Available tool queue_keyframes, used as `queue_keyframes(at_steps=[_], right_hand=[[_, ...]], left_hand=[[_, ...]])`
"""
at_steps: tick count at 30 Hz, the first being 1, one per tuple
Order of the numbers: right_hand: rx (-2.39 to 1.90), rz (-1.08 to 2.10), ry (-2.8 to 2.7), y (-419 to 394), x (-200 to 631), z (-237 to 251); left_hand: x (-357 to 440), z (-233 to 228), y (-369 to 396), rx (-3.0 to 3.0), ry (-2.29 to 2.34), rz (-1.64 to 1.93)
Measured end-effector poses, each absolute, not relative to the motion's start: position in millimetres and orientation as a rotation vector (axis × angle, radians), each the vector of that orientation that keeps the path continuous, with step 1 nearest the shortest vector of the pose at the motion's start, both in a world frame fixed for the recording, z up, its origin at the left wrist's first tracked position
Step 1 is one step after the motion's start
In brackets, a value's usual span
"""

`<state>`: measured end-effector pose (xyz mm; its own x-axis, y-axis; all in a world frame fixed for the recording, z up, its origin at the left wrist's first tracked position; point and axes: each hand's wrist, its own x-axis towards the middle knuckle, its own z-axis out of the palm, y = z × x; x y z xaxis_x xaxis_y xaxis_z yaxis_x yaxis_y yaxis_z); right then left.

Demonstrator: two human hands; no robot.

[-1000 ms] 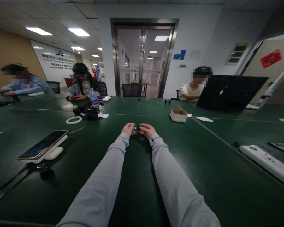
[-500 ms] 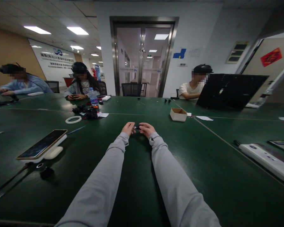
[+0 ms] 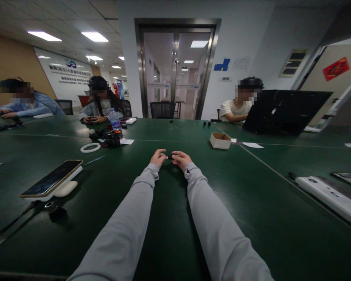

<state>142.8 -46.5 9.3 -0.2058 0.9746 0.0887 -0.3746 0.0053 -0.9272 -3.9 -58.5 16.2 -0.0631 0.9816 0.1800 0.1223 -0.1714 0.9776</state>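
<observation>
Over the green table (image 3: 169, 203), both my hands are close together in front of me. My right hand (image 3: 181, 160) is closed on a small, dark, stubby thing (image 3: 170, 157) with a pale, metallic-looking end; it is too small to name. That end points left at my left hand (image 3: 158, 157), whose thumb is at or very near it. The index finger of my left hand is raised off it, so finger and thumb are apart. Whether the left thumb touches the end I cannot tell.
A phone (image 3: 54, 177) rests on a white support at left, near a white tape ring (image 3: 90, 148) and black gear (image 3: 107, 138). An open small box (image 3: 220, 141) stands right of centre. A white device (image 3: 329, 197) lies far right. Several people sit across the table.
My left index finger has lifted and spread away from the thumb, off the small dark thing. My right hand keeps its hold in nearly the same place.
</observation>
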Motion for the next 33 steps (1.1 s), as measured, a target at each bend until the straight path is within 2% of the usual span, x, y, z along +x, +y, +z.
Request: queue_keyframes(at_steps=[33], right_hand=[[-0.785, 1.518, -1.111, -47.0, 141.5, 10.6]], left_hand=[[-5.4, 14.3, -54.2, 1.456, 1.19, 1.221]])
